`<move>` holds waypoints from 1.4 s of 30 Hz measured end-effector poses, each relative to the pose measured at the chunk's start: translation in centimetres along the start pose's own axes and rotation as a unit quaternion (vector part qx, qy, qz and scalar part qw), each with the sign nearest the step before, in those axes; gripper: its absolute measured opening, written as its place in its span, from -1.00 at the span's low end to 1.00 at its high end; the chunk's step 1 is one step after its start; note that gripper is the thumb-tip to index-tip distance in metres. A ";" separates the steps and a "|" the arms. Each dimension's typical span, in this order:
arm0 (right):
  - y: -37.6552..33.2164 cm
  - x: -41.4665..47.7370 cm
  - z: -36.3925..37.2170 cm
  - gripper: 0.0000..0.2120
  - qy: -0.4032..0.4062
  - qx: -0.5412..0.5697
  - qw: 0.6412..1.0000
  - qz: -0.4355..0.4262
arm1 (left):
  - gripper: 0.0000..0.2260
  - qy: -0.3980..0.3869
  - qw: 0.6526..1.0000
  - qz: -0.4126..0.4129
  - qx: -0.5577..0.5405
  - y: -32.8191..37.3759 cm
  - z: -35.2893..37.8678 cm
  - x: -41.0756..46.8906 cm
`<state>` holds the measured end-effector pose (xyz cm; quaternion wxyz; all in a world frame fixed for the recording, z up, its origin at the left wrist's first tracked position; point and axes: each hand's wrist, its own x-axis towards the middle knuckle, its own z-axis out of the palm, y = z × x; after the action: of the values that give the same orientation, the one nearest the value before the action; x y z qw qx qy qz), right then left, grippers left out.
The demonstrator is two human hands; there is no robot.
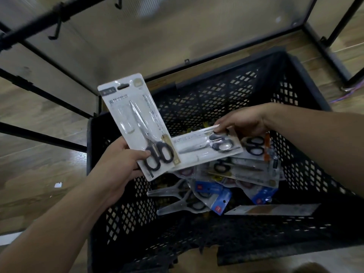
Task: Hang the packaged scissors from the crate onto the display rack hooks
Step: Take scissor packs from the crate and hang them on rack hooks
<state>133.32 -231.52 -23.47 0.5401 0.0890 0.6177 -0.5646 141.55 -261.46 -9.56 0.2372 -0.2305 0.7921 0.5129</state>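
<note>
left hand (120, 162): upright pack (126, 107), handles down | right hand (244, 123): crosswise pack (197, 145)

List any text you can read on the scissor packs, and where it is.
Nothing reads clearly.
Upright pack in the left hand: Chinese heading, dark corner label, both blurred.
Flat pack in the right hand: one print line, blurred.
Blue pack in the crate: red tag, too small.
</note>
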 end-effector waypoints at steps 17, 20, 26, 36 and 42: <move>0.0 -0.6 2.3 -0.64 -0.101 -0.086 0.991 0.013 | -0.61 -0.015 0.998 -0.018 0.061 -1.6 0.1 0.4; 0.2 0.0 2.7 -0.72 -0.107 -0.105 0.989 0.000 | -0.61 -0.014 0.998 -0.018 0.066 -1.6 0.0 0.8; -0.4 0.3 1.9 -0.74 -0.078 -0.046 0.996 -0.017 | -0.60 -0.020 0.997 -0.011 0.079 -1.6 0.2 1.2; -0.2 -0.7 1.1 -0.72 -0.049 -0.030 0.998 0.031 | -0.58 -0.007 0.996 0.002 0.088 -0.6 0.8 1.8; -1.2 -0.9 1.9 -0.81 -0.036 -0.014 0.999 -0.013 | -0.59 0.008 0.995 0.008 0.094 -0.5 0.9 2.1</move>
<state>133.91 -233.02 -21.68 0.5554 0.0533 0.6069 -0.5659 140.35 -261.06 -11.58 0.2474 -0.2047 0.8406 0.4361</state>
